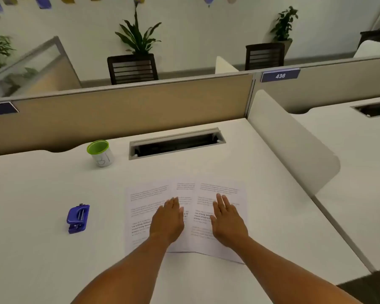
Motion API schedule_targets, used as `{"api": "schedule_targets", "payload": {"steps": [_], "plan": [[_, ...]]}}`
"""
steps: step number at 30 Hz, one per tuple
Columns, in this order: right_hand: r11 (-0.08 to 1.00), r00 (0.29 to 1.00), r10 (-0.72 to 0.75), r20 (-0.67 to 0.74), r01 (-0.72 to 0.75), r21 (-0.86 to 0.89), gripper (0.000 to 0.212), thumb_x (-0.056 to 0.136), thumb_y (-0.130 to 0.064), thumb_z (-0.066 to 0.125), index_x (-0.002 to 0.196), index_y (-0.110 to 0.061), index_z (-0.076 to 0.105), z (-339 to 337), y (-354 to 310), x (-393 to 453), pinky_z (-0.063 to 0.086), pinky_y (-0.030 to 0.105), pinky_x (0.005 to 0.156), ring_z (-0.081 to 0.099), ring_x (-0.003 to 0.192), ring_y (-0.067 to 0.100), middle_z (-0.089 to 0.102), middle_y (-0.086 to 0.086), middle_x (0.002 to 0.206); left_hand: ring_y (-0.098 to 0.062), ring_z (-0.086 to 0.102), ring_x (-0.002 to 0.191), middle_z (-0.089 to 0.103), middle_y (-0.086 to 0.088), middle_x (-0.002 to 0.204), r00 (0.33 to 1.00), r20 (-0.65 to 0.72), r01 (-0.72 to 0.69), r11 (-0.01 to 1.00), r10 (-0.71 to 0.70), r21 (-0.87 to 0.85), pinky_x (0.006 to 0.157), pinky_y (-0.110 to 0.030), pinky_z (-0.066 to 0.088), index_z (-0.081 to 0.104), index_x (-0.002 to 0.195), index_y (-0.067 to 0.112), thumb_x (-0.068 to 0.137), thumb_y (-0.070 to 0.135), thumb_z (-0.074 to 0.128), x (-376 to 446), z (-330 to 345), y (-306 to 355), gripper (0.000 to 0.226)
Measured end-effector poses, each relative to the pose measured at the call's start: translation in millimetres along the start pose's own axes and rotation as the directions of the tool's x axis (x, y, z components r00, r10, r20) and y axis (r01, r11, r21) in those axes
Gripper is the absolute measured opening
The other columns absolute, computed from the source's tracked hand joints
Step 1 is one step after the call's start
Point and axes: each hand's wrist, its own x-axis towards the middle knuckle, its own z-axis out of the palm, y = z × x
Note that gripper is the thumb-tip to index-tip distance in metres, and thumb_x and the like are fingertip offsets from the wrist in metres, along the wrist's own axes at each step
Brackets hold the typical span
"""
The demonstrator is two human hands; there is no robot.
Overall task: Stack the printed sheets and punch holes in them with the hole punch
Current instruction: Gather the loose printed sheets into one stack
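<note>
left hand (168, 218) lies flat and open on the printed sheets (148, 200), fanned unevenly mid-counter (42, 260); right hand (227, 218) likewise, gripping nothing. the purple hole punch (78, 218) sits well apart at left. the paper looks light, floppy and slippery; best squared by its edges.

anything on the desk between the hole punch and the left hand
Mostly bare desk, per the head view. Going from the hole punch toward the left hand, only the left part of the spread printed sheets lies between them.
</note>
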Motion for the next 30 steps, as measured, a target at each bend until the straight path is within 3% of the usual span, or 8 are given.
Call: {"api": "schedule_targets", "payload": {"steps": [2,4,11,19,21,24,27,30], "plan": [[1.000,0.998,0.029,0.060,-0.029,-0.003,0.061,0.104,-0.043,0.014,0.155,-0.013,0.001,6.0,3.8,-5.1,-0.003,0.037,0.122,-0.018,0.149,0.017,-0.016,0.000,0.163,-0.023,0.046,0.135,0.043,-0.003,0.152,0.999,0.043,0.005,0.999,-0.004,-0.033,0.110,-0.037,0.036,0.030,0.152,0.019,0.104,0.043,0.020,-6.1,5.7,2.6,0.055],[0.998,0.993,0.062,0.102,-0.060,-0.023,0.062,0.104,-0.043,0.016,0.156,-0.012,0.003,13.8,8.8,-11.6,-0.001,0.038,0.122,-0.016,0.150,0.019,-0.014,0.002,0.164,-0.021,0.053,0.126,0.050,-0.001,0.145,0.997,0.073,-0.005,1.000,0.007,-0.021,0.104,-0.037,0.042,0.035,0.150,0.020,0.104,0.043,0.024,-13.0,14.9,4.1,0.053],[0.995,0.972,0.098,0.214,-0.095,-0.026,0.065,0.103,-0.043,0.023,0.155,-0.009,0.006,22.9,18.0,-17.6,0.005,0.040,0.122,-0.014,0.151,0.025,-0.013,0.007,0.164,-0.019,0.051,0.123,0.049,0.001,0.137,0.985,0.161,0.099,0.978,-0.069,-0.184,0.101,-0.035,0.045,0.046,0.137,0.021,0.098,0.039,0.046,-14.1,29.2,9.4,0.044],[0.993,0.957,0.117,0.265,-0.122,0.004,0.064,0.102,-0.043,0.032,0.155,-0.011,0.015,23.6,19.3,-14.3,0.014,0.044,0.120,-0.008,0.151,0.028,-0.008,0.007,0.165,-0.022,0.055,0.117,0.055,-0.002,0.129,0.936,0.300,0.290,0.888,-0.185,-0.357,0.099,-0.033,0.044,0.054,0.131,0.018,0.092,0.036,0.056,-2.7,29.5,11.8,0.043],[0.992,0.955,0.121,0.271,-0.129,0.013,0.064,0.101,-0.044,0.035,0.154,-0.011,0.018,23.2,18.6,-12.3,0.018,0.046,0.119,-0.007,0.151,0.027,-0.007,0.006,0.165,-0.025,0.059,0.114,0.061,-0.002,0.116,0.917,0.346,0.341,0.839,-0.198,-0.424,0.095,-0.034,0.045,0.062,0.115,0.019,0.091,0.032,0.057,0.7,28.2,13.4,0.027],[0.991,0.953,0.120,0.280,-0.131,0.021,0.063,0.101,-0.043,0.036,0.154,-0.012,0.019,22.4,20.1,-11.3,0.022,0.047,0.119,-0.005,0.152,0.027,-0.006,0.005,0.165,-0.028,0.064,0.082,0.066,-0.009,0.092,0.887,0.413,0.433,0.687,-0.207,-0.584,0.080,-0.036,0.053,0.061,0.089,0.018,0.091,0.029,0.060,5.5,26.0,18.3,0.011],[0.993,0.953,0.108,0.283,-0.117,0.014,0.064,0.100,-0.042,0.038,0.153,-0.012,0.020,22.5,22.8,-11.0,0.024,0.048,0.118,-0.004,0.152,0.028,-0.005,0.006,0.165,-0.017,0.060,0.069,0.069,-0.008,0.091,0.842,0.487,0.530,0.521,-0.232,-0.669,0.063,-0.026,0.048,0.069,0.100,0.010,0.091,0.035,0.066,6.4,21.6,24.0,0.027],[0.995,0.955,0.098,0.281,-0.103,0.005,0.067,0.098,-0.043,0.044,0.153,-0.013,0.020,24.2,24.8,-11.5,0.025,0.049,0.118,-0.004,0.152,0.027,-0.006,0.005,0.165,-0.014,0.064,0.082,0.070,0.002,0.100,0.828,0.526,0.554,0.438,-0.197,-0.708,0.059,-0.025,0.047,0.067,0.107,0.018,0.086,0.044,0.071,7.0,19.6,30.9,0.034]]}}
